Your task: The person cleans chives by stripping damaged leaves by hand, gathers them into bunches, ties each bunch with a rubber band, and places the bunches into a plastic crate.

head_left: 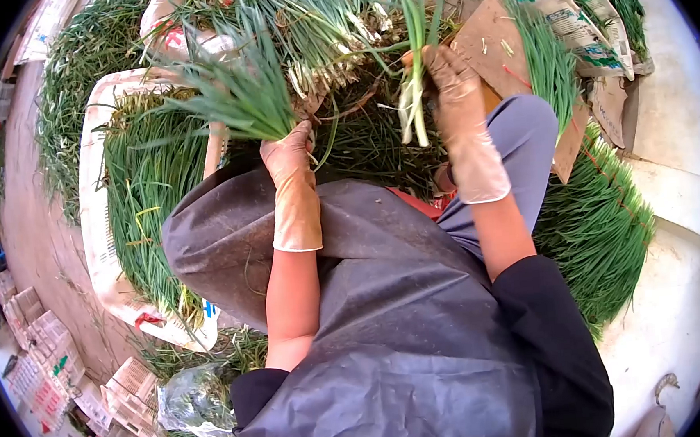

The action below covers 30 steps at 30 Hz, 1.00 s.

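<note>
My left hand, in a thin translucent glove, is closed around a bunch of green chives whose leaves fan up and to the left. My right hand, gloved the same way, pinches a few chive stalks, their white ends hanging down. The right fingertips are partly hidden by the glove and stalks. Beyond and between the hands lies a heap of loose chives, white root ends facing me. Darker leaf scraps cover the ground below, above my apron-covered lap.
A white plastic crate filled with chives stands at my left. Tied chives lie at my right beside a cardboard sheet. Printed sacks are at the upper right, and a clear plastic bag is at the lower left.
</note>
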Available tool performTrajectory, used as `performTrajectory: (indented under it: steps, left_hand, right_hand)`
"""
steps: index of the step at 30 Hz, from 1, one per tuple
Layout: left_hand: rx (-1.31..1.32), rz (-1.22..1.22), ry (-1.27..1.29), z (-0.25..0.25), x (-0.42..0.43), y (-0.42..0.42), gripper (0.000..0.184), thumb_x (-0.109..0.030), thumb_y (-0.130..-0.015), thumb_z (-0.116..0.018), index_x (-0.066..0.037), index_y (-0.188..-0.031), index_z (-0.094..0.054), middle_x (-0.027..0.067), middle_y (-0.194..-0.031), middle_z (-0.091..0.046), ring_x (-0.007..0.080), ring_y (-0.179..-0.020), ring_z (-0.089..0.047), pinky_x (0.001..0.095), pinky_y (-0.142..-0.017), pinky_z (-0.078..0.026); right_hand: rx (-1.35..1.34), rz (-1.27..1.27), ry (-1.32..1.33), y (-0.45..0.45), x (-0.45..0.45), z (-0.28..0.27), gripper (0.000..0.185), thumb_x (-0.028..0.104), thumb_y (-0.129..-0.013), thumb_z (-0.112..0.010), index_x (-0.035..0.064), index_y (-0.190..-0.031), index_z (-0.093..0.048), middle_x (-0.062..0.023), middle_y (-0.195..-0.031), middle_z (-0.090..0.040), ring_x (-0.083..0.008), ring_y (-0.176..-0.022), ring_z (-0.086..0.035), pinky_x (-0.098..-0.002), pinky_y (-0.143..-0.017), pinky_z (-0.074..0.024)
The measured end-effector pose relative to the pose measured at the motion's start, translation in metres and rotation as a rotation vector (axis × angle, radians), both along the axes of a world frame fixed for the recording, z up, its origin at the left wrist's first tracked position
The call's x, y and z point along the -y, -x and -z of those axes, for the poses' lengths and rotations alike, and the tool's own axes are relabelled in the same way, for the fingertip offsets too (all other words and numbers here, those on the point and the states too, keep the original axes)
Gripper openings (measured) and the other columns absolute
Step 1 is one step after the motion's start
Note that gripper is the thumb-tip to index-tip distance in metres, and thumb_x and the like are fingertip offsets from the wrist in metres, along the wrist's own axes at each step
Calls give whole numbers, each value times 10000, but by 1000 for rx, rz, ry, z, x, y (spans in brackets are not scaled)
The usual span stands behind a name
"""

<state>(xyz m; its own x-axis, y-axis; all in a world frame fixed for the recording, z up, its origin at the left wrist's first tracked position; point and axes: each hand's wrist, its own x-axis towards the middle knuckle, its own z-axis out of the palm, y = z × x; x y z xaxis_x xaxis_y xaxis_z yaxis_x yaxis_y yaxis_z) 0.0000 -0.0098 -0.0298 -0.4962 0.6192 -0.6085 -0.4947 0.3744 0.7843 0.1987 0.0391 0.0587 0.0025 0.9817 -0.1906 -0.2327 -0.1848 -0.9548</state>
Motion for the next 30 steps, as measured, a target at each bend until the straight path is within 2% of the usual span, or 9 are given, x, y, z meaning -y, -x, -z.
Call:
performTrajectory:
  steps: [4, 7, 11, 18, 24, 26, 28, 29, 30]
  left_hand:
    - [-366, 156, -220, -21, -1, -9, 306, -14, -679, -743, -21, -953, -608, 22, -774, -613, 97, -523, -500, 219, -469, -407]
    - [76, 228, -161, -61, 6, -13, 325, -68, -647, -779, -29, -924, -615, 24, -752, -610, 89, -511, -476, 219, -455, -380]
    - [276, 423, -246, -34, 15, -19, 214, -56, -687, -729, -30, -869, -620, -1, -683, -580, 84, -517, -485, 221, -468, -401]
    - [489, 249, -247, -31, 13, -21, 203, 12, -702, -689, -14, -877, -591, 20, -697, -578, 85, -553, -512, 215, -503, -437]
    - [376, 39, -259, -24, 6, -16, 242, 46, -684, -693, -15, -889, -580, 21, -726, -575, 96, -552, -509, 216, -502, -424]
    - [365, 34, -287, -27, 7, -14, 234, 52, -683, -688, -13, -881, -582, 25, -728, -583, 99, -553, -511, 214, -503, -417]
    - [349, 125, -260, -31, 8, -17, 245, 65, -678, -679, -7, -893, -587, 30, -733, -593, 101, -563, -518, 206, -511, -414]
    - [369, 168, -257, -27, 9, -18, 260, 63, -668, -683, 0, -907, -600, 29, -734, -600, 102, -568, -523, 208, -512, -415]
    - [374, 172, -259, -25, 9, -20, 260, 63, -668, -683, 0, -907, -600, 29, -734, -600, 102, -568, -523, 208, -512, -415]
  right_hand:
    - [294, -117, -9, -1, -9, 0, 253, 296, -852, -619, 43, -863, -634, -9, -694, -601, -77, -554, -524, -203, -526, -439]
    - [225, -205, 86, 19, 3, 18, 222, 268, -832, -654, 54, -816, -598, 10, -663, -568, -73, -528, -516, -203, -507, -409]
    - [222, -253, 107, 46, 17, 43, 229, 230, -810, -684, 36, -778, -567, 2, -645, -542, -72, -545, -491, -213, -523, -399]
    - [102, -287, 111, 39, 19, 36, 187, 170, -799, -693, 50, -818, -552, 25, -687, -522, -61, -538, -445, -195, -507, -364]
    - [-17, -449, 190, 23, 27, 30, 148, 157, -810, -659, 59, -840, -552, 29, -704, -519, -60, -541, -448, -184, -503, -358]
    - [281, -647, 246, 9, 26, 48, 297, 256, -800, -669, 37, -981, -583, -24, -874, -594, -119, -762, -558, -239, -699, -450]
    - [653, -591, 53, 20, 31, 40, 464, 352, -790, -666, 17, -1096, -569, -79, -1031, -601, -170, -968, -548, -283, -873, -413]
    - [464, -627, 137, 26, 28, 33, 593, 435, -780, -653, 1, -1166, -536, -119, -1120, -575, -193, -1067, -509, -297, -950, -359]
    - [345, -528, 103, 33, 24, 58, 472, 373, -801, -653, 3, -1084, -579, -94, -1010, -619, -163, -962, -560, -275, -874, -413]
